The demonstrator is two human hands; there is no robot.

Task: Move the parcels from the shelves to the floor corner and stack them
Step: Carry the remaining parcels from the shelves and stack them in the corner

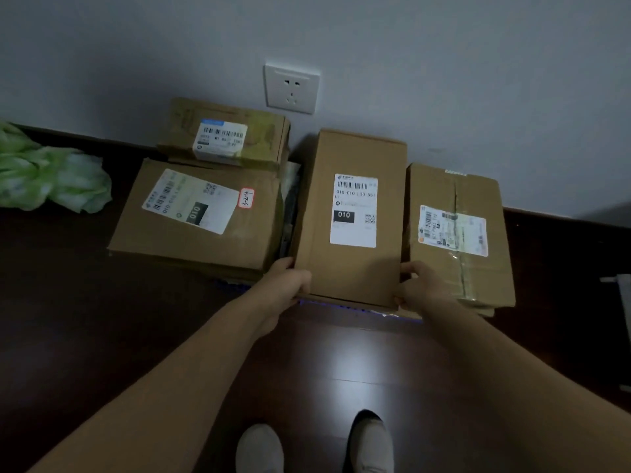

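A tall brown cardboard parcel [355, 268] with a white "010" label stands in the middle against the wall. My left hand [285, 283] grips its near left corner and my right hand [421, 285] grips its near right corner. It sits on top of something flat whose edge shows below it. A wide parcel [198, 216] with a white label and a red-framed sticker lies to its left, and a smaller parcel [232, 134] rests behind that one. Another taped parcel [461, 233] lies to the right, touching the held one.
A white wall socket [291, 87] sits above the parcels on the grey wall. A crumpled green bag [51, 172] lies on the dark wooden floor [341, 363] at the left. My two feet in light shoes [370, 442] stand at the bottom. A white object [623, 295] pokes in at the right edge.
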